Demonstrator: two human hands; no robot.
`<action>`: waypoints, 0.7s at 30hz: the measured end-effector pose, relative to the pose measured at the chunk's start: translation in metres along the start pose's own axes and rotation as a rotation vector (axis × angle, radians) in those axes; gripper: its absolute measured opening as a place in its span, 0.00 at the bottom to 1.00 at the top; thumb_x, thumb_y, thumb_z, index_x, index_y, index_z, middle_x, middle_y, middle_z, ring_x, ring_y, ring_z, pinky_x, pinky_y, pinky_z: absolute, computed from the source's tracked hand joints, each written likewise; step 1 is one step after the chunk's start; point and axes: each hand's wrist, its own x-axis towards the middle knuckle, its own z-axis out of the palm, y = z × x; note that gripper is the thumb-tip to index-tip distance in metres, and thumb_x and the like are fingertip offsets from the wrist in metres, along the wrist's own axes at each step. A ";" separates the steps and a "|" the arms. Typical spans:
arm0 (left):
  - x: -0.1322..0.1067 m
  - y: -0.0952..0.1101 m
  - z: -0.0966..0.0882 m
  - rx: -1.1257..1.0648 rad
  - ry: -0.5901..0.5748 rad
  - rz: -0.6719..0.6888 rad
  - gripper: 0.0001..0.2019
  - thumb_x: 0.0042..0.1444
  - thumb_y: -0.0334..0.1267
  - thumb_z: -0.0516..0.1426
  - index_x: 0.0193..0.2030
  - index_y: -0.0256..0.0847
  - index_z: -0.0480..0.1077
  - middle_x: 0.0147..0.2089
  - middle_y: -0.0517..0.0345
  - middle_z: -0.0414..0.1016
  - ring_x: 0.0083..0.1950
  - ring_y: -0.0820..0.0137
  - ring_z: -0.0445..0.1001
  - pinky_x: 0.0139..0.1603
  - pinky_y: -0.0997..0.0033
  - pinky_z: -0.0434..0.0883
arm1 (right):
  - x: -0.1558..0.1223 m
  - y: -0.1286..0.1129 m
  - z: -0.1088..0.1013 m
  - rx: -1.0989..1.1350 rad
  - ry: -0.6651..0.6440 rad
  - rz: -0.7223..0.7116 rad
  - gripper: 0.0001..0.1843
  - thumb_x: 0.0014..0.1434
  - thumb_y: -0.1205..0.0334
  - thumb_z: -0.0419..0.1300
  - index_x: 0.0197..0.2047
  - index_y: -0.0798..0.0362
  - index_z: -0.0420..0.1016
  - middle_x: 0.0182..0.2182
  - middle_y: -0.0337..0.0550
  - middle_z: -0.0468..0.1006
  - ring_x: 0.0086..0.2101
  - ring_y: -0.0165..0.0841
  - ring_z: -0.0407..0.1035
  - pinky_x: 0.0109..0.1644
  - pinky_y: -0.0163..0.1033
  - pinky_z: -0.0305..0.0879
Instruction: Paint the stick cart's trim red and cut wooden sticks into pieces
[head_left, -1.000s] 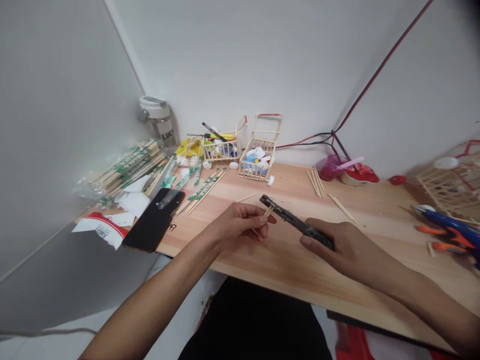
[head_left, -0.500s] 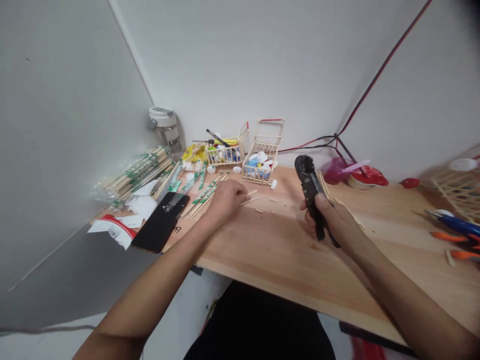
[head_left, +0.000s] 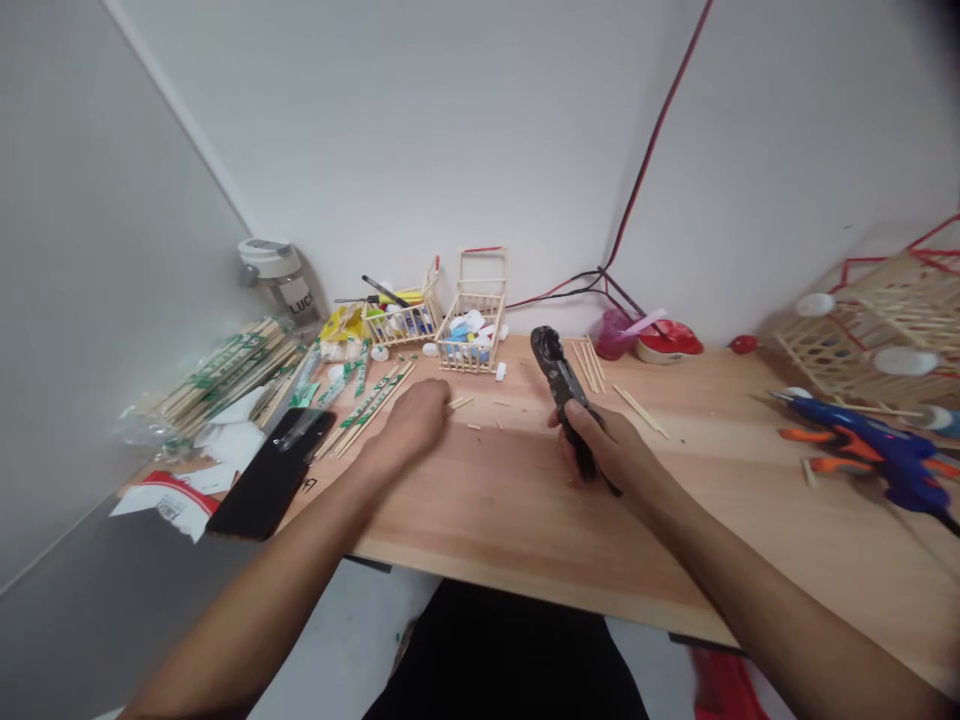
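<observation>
My left hand (head_left: 417, 415) rests low over the table, fingers curled and mostly hidden from view. Short ends of thin wooden sticks (head_left: 460, 403) poke out past its fingertips. Held upright above the table, a pair of black pliers with a rounded head (head_left: 568, 395) is wrapped by my right hand (head_left: 600, 440), thumb along the handle. Between the hands lie a few small cut stick pieces (head_left: 474, 427). Left of my left hand are long chopsticks (head_left: 375, 408) with green-printed wrapping. Behind the pliers lie several loose sticks (head_left: 589, 366).
Two small stick-built carts, one (head_left: 472, 335) with a red-tipped handle, stand by the wall. A phone (head_left: 271, 475), bundled chopsticks (head_left: 225, 375) and a bottle (head_left: 281, 285) are left. A blue glue gun (head_left: 870, 435), red-and-white bowl (head_left: 667, 343) and stick structure (head_left: 877, 310) are right.
My view has turned right, so the table's things sit further left and the glue gun shows more fully. Less of the sticks at my left hand shows. My right hand still grips the pliers.
</observation>
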 end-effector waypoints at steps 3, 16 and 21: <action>-0.002 0.009 -0.006 -0.425 0.022 0.032 0.05 0.54 0.35 0.54 0.31 0.36 0.69 0.31 0.52 0.75 0.32 0.70 0.69 0.34 0.72 0.61 | 0.001 0.001 0.001 0.000 0.024 -0.004 0.24 0.61 0.40 0.49 0.38 0.53 0.70 0.17 0.33 0.68 0.15 0.28 0.63 0.20 0.34 0.60; -0.021 0.075 0.027 -1.142 -0.205 0.142 0.06 0.54 0.37 0.58 0.32 0.37 0.70 0.37 0.53 0.79 0.41 0.68 0.77 0.45 0.69 0.68 | 0.001 -0.010 -0.002 0.162 0.167 -0.105 0.19 0.59 0.46 0.56 0.36 0.55 0.70 0.19 0.34 0.66 0.20 0.28 0.62 0.24 0.34 0.60; -0.028 0.070 0.030 -0.746 -0.059 0.160 0.03 0.52 0.35 0.59 0.32 0.41 0.75 0.36 0.57 0.78 0.43 0.66 0.73 0.47 0.68 0.67 | 0.002 -0.005 -0.001 0.186 0.140 -0.108 0.19 0.59 0.46 0.55 0.38 0.55 0.71 0.19 0.34 0.67 0.20 0.28 0.62 0.23 0.34 0.60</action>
